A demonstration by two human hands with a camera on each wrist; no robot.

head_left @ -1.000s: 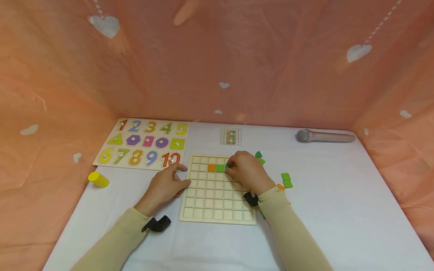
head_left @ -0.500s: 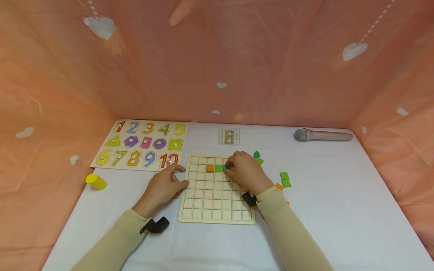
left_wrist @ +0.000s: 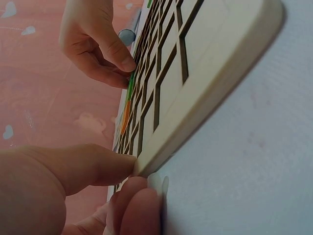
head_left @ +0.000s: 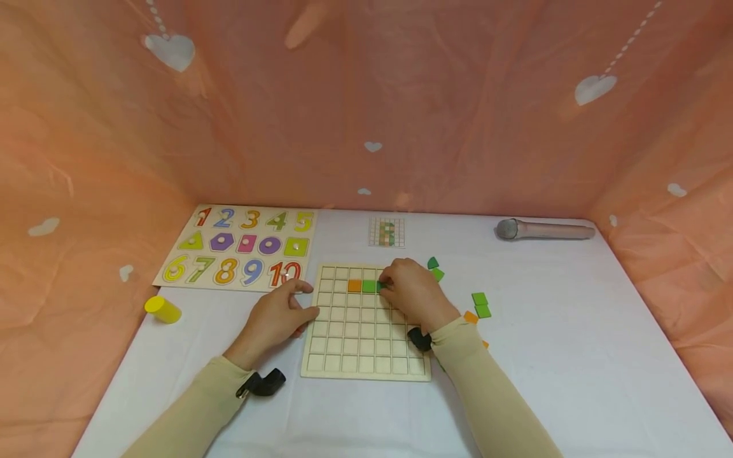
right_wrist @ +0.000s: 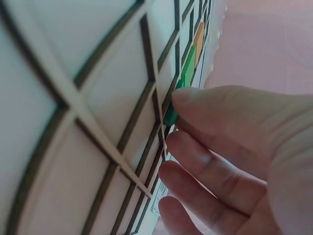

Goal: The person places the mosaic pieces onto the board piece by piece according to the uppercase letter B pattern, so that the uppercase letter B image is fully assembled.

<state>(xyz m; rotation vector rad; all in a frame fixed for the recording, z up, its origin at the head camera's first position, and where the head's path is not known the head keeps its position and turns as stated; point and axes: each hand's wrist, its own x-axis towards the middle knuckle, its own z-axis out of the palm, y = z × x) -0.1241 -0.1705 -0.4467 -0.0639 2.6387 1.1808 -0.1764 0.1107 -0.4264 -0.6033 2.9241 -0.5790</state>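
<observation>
A wooden grid board (head_left: 365, 329) lies flat on the table. My left hand (head_left: 270, 323) grips its left edge, the thumb on the rim and curled fingers against the side, as the left wrist view shows. Near the board's far side, my right hand (head_left: 420, 294) pinches a dark green piece (right_wrist: 170, 116) at a cell; the fingers partly cover its shape. Directly left of that piece sit a light green square tile (head_left: 369, 286) and an orange square tile (head_left: 354, 285), both in cells of the same row.
Behind the board lies a small pattern card (head_left: 387, 232). Loose green tiles (head_left: 481, 305) and orange tiles (head_left: 471, 317) are scattered to the right. A number puzzle (head_left: 235, 245) and yellow cylinder (head_left: 163, 309) are left, a microphone (head_left: 544, 229) far right.
The view has shifted slightly. Both hands stay nearly in place, the right one still at the same cell with the dark green piece.
</observation>
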